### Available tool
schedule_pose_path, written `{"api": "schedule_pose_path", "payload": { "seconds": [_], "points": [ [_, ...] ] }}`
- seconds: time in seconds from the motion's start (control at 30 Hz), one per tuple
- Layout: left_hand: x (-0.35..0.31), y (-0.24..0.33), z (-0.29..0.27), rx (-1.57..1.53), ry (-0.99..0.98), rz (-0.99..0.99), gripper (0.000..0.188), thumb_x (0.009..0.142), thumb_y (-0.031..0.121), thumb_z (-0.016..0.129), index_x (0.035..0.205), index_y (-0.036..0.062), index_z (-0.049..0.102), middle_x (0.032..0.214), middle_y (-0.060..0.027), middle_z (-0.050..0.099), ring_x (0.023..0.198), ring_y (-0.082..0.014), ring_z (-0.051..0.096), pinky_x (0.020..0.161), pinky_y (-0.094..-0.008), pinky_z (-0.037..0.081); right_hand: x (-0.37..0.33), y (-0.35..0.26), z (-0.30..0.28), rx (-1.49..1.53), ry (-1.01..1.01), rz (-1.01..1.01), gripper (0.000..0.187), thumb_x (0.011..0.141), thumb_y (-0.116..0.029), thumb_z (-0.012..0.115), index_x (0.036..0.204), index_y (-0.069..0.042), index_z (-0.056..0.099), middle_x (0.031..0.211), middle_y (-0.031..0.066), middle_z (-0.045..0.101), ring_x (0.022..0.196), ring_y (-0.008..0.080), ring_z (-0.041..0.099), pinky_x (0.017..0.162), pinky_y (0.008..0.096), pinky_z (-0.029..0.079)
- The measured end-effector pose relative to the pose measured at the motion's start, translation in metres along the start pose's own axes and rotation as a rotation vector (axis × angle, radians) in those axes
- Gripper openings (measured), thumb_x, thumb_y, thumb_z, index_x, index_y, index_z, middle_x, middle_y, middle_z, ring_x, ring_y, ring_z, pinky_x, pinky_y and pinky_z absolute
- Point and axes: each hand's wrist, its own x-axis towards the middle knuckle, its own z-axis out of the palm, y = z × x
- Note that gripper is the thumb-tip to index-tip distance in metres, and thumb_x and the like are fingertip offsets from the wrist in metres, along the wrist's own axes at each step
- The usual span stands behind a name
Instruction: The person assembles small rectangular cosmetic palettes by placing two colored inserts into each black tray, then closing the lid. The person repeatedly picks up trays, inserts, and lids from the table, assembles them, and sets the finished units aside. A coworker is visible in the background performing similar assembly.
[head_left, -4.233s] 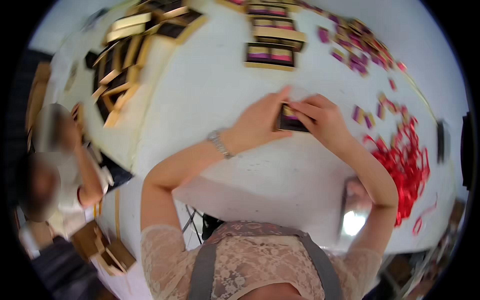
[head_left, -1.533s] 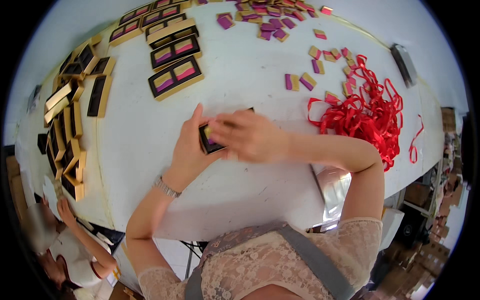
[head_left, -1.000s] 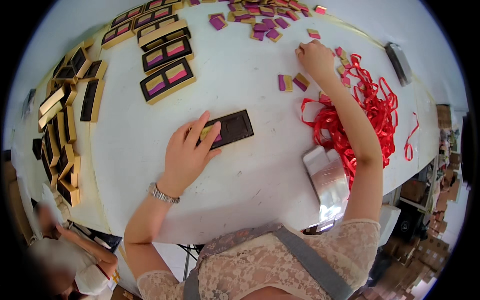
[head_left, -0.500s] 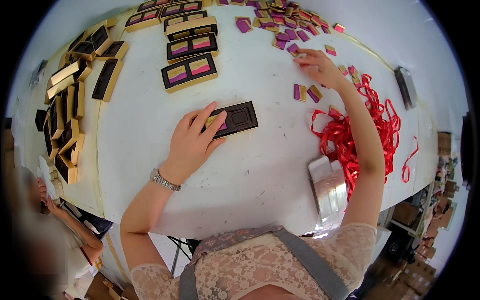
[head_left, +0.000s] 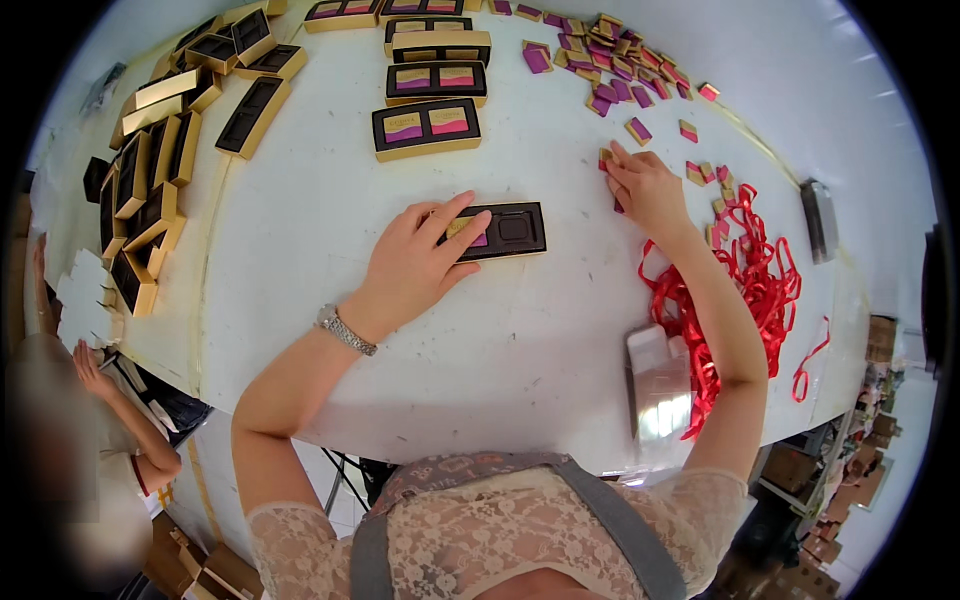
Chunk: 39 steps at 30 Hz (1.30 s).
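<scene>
My left hand (head_left: 420,255) rests over a shallow box (head_left: 541,228) with a black insert, thumb along its near edge and fingers across its left half. A purple-and-gold wrapped piece (head_left: 480,238) sits in the left compartment, partly under my fingers. The right compartment holds nothing. Right of the box, my right hand (head_left: 648,195) is closed, fingertips pinching a small wrapped piece (head_left: 604,160) just above or on the table. Another piece shows partly beneath that hand. Beyond it lies a loose purple-and-gold piece (head_left: 638,130).
Filled two-piece boxes (head_left: 428,128) form a column at the back. Boxes with bare inserts (head_left: 150,180) are piled at left. Wrapped pieces (head_left: 620,60) heap at the back right. Red ribbon (head_left: 770,290) tangles beside my right forearm, near clear plastic packs (head_left: 660,385). Another person's hand (head_left: 92,370) is at far left.
My right hand has come nearer from the edge of the heap, and its spread fingers have closed on a wrapped piece. My left hand stays on the box. The whole view has shifted slightly.
</scene>
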Motion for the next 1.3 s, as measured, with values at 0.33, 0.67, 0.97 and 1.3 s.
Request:
{"api": "schedule_pose_path", "payload": {
  "seconds": [0.33, 0.67, 0.97, 1.3],
  "points": [
    [0.000, 0.002, 0.000, 0.007, 0.002, -0.026, 0.063, 0.076, 0.024, 0.079, 0.132, 0.0065, 0.056, 0.144, -0.0087, 0.048, 0.111, -0.0272, 0.053, 0.094, -0.0360, 0.050, 0.023, -0.100, -0.048, 0.733, -0.251, -0.058, 0.024, 0.080, -0.010, 0.075, 0.104, -0.010, 0.075, 0.114, 0.0041, 0.070, 0.110, 0.0248, 0.060, 0.093, 0.0375, 0.051],
    [0.015, -0.044, -0.033, -0.004, 0.052, -0.072, 0.059, 0.082, 0.028, 0.073, 0.133, 0.0067, 0.055, 0.142, -0.0115, 0.050, 0.127, -0.0320, 0.047, 0.108, -0.0425, 0.039, 0.004, -0.120, -0.025, 0.368, -0.040, -0.608, 0.043, 0.076, -0.005, 0.073, 0.118, 0.001, 0.064, 0.132, 0.0161, 0.060, 0.126, 0.0382, 0.055, 0.097, 0.0450, 0.051],
    [-0.045, -0.183, -0.086, 0.467, -0.030, -0.877, 0.065, 0.095, 0.033, 0.058, 0.149, 0.0053, 0.034, 0.125, -0.0278, 0.052, 0.118, -0.0446, 0.048, 0.100, -0.0487, 0.043, 0.057, -0.160, 0.021, 0.365, 0.235, -0.451, 0.044, 0.080, -0.018, 0.075, 0.121, -0.007, 0.063, 0.132, 0.0058, 0.059, 0.116, 0.0292, 0.056, 0.097, 0.0419, 0.048],
    [-0.056, 0.049, -0.075, -0.048, -0.487, -0.281, 0.076, 0.079, 0.014, 0.073, 0.145, 0.0014, 0.038, 0.133, -0.0204, 0.047, 0.119, -0.0378, 0.047, 0.101, -0.0445, 0.043, 0.010, -0.055, -0.049, 0.138, -0.192, -0.063, 0.042, 0.077, 0.002, 0.066, 0.117, -0.011, 0.067, 0.123, 0.0069, 0.061, 0.116, 0.0293, 0.054, 0.094, 0.0401, 0.048]
  ]
}}
